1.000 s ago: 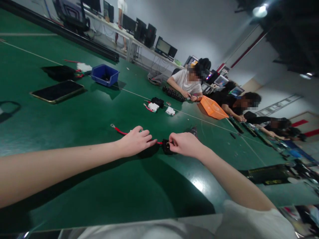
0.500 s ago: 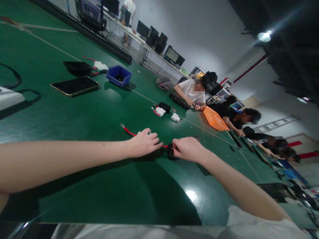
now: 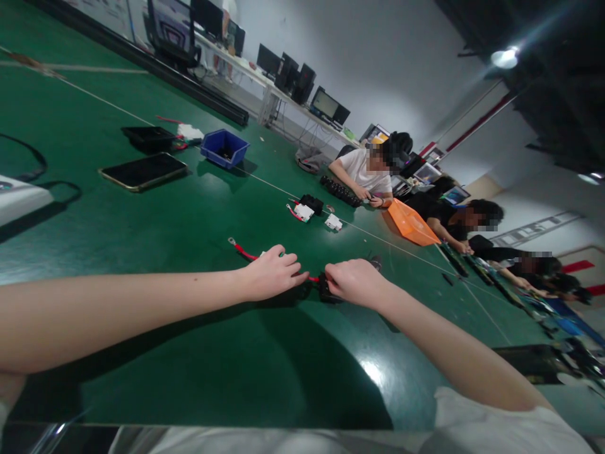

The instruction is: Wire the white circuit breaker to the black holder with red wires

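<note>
My left hand (image 3: 273, 273) is closed, its fingers curled over a red cable (image 3: 244, 252) that shows on both sides of it. One cable end carries a metal ring terminal (image 3: 231, 241). A sliver of something white peeks out behind the fingers; the rest is covered. Just to the right, my right hand (image 3: 355, 284) pinches at a small black plastic part (image 3: 328, 290) on the table, where the red cable's other end meets it. Its fingertips are partly hidden. Behind the right hand lies a dark object (image 3: 376, 262), too blurred to name.
On the green table (image 3: 189, 359) lie white modules (image 3: 333, 222) with a black part, a blue bin (image 3: 225, 149), a phone (image 3: 144, 171) and a black tray (image 3: 147, 138). An orange bin (image 3: 411, 222) stands at right. Co-workers sit along the far side.
The view has shifted slightly. Both hands keep nearly the same place and grip, with the right hand's fingers moved very slightly at the black part.
</note>
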A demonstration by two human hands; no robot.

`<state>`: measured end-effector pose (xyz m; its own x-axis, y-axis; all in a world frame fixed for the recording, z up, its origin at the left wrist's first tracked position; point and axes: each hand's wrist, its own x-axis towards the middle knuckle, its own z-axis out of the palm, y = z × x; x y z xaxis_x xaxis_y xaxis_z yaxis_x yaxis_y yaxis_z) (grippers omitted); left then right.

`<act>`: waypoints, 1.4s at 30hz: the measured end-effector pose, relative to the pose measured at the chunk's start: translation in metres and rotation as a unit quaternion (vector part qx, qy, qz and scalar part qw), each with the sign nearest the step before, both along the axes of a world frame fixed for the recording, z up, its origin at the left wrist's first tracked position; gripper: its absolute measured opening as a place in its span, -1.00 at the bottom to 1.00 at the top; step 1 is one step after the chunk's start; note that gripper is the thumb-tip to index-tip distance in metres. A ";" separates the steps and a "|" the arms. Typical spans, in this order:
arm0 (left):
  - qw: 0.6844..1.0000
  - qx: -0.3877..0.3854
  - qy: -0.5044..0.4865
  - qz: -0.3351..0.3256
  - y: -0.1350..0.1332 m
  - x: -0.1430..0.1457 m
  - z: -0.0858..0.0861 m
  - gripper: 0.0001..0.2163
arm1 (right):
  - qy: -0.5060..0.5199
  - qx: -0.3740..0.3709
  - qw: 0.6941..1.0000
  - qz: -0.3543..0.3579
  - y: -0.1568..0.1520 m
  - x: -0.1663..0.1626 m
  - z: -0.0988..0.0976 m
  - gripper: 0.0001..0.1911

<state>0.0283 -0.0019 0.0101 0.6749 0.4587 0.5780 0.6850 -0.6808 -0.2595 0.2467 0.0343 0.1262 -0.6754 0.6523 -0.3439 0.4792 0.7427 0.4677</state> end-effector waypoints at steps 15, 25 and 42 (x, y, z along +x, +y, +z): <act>0.997 -0.035 0.067 0.011 -0.001 -0.002 0.008 -0.66 | 0.438 0.106 0.885 -0.120 -0.016 0.109 -0.056 -0.72; 0.992 -0.008 0.122 0.033 -0.001 0.004 0.012 -0.65 | 0.576 0.023 0.806 -0.136 0.004 0.119 -0.094 -0.76; 0.992 0.024 0.098 0.074 0.002 0.006 0.009 -0.78 | 0.526 -0.113 0.827 -0.166 -0.001 0.123 -0.094 -0.68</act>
<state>0.0341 0.0003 0.0190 0.7033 0.5375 0.4653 0.7102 -0.5597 -0.4270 0.3702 0.0331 0.0323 -0.4746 0.8614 0.1811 0.7282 0.4998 -0.4689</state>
